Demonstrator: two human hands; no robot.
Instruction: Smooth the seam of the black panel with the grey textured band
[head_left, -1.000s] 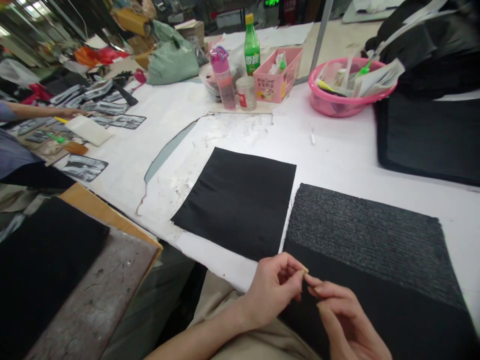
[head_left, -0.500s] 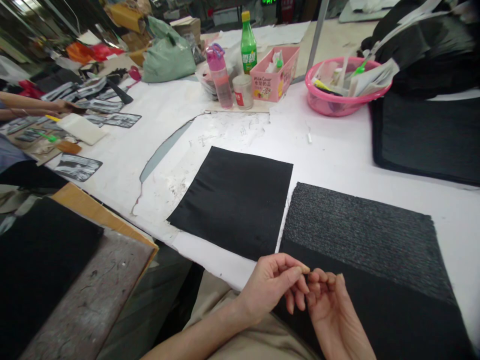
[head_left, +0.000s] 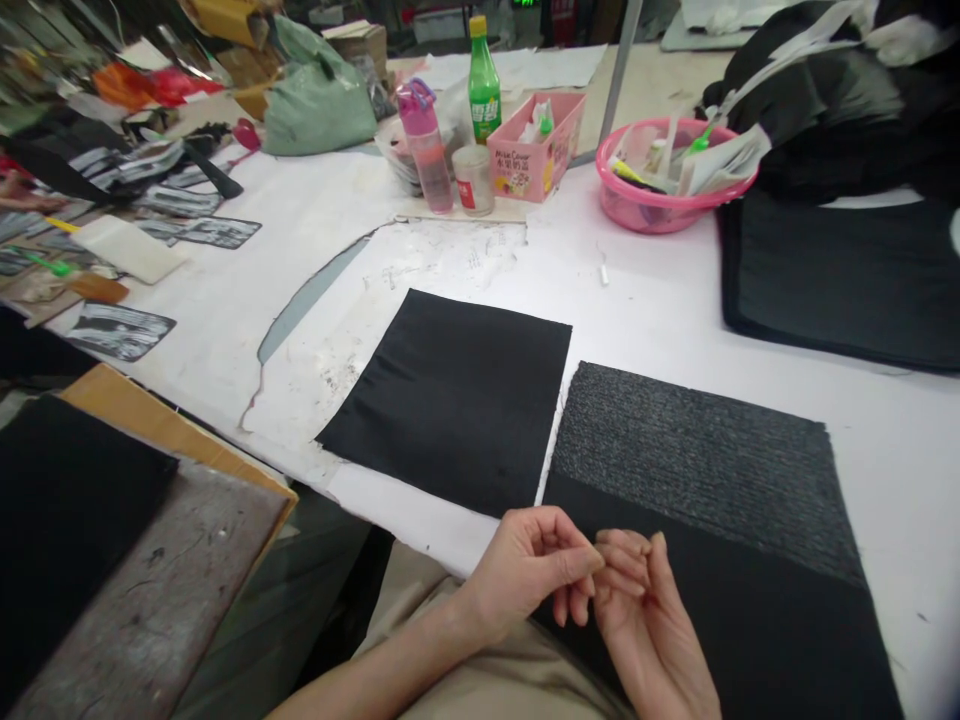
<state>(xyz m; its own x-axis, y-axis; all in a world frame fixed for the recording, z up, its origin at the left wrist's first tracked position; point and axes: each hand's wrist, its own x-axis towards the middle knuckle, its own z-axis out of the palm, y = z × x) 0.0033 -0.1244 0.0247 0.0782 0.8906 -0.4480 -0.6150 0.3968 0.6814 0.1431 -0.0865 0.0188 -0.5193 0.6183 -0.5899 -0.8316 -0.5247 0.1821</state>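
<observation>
My left hand (head_left: 529, 572) and my right hand (head_left: 646, 625) meet at the near table edge, over the front corner of a dark grey ribbed fabric panel (head_left: 697, 460) whose lower part is plain black. The left hand's thumb and forefinger are pinched together against the right hand's fingertips; whatever they pinch is too small to make out. The right hand lies palm up with its fingers loosely bent and nothing visible in the palm. A black fabric square (head_left: 454, 400) lies flat on the white table (head_left: 660, 310) just left of the panel.
At the back stand a pink basket (head_left: 660, 205) of tools, a pink box (head_left: 529, 165), a green bottle (head_left: 484, 85), a pink bottle (head_left: 426, 145) and a cup (head_left: 474, 180). A black bag (head_left: 847, 270) lies at right. Printed pieces (head_left: 120, 330) lie at left; a black sheet on board (head_left: 67, 500) sits lower left.
My right hand has turned from palm-down pinching to palm up with fingers bent. My left hand keeps its pinch at the right fingertips. The view has shifted slightly to the right.
</observation>
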